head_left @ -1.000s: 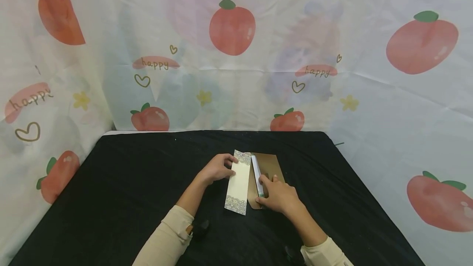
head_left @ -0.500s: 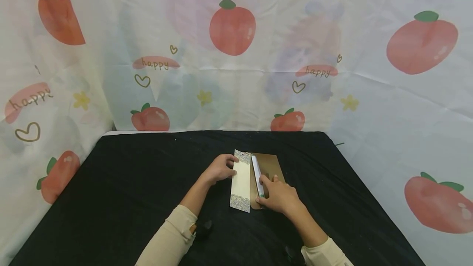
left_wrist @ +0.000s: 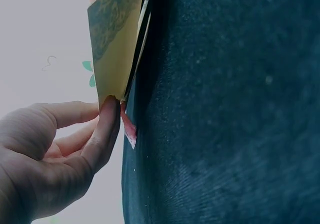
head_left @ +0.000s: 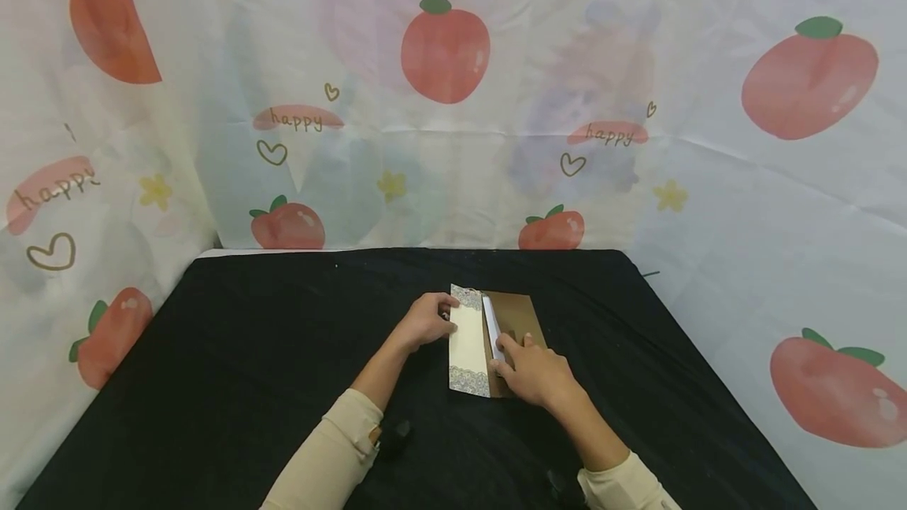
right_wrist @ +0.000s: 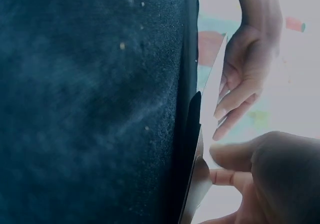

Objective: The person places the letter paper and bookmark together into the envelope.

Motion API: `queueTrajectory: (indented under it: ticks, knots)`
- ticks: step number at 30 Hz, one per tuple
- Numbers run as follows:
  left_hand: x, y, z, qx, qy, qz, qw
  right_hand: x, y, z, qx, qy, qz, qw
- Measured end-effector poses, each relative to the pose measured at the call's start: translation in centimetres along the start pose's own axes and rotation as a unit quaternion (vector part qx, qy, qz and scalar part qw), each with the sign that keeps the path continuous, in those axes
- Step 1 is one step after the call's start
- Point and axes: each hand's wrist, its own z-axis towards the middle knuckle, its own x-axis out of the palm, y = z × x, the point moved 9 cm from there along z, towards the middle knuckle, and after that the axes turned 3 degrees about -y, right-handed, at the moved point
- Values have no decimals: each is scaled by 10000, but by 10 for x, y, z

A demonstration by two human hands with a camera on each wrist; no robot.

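Note:
A cream paper panel [head_left: 466, 345] with grey lace-patterned ends leans over the left part of a brown card [head_left: 516, 316] on the black cloth. My left hand [head_left: 425, 321] pinches the panel's left edge between thumb and fingers; the left wrist view shows this hold closely. Between panel and brown card lies a white strip [head_left: 490, 319]. Bent over that strip and the card, my right hand [head_left: 537, 375] presses down with its fingertips. In the left wrist view a pink ribbon-like end [left_wrist: 129, 130] hangs by the left fingertips. The card's lower right part is hidden by my right hand.
Black cloth [head_left: 283, 352] covers the table. Behind and beside it hang pale curtains [head_left: 453, 171] printed with fruit, hearts and writing. Small dark objects [head_left: 400, 430] lie near the left sleeve, too dim to tell.
My left hand has shifted slightly right, bringing the cream panel's lower end rightward and closer over the brown card. The right thumb has moved a little up the white strip.

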Motion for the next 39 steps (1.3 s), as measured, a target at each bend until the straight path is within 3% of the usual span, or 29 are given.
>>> queueTrajectory:
  ticks: [8, 16, 39]
  knots:
    - [5, 2, 2, 59, -96, -217, 9997, 0, 0, 2, -50, -77, 33, 10000]
    - [11, 3, 2, -99, -114, -508, 9986, 1, 0, 3, -16, -73, -22, 10000]
    - [25, -7, 6, 145, -197, 100, 9997, -1, 0, 3, -49, -172, -96, 9998]
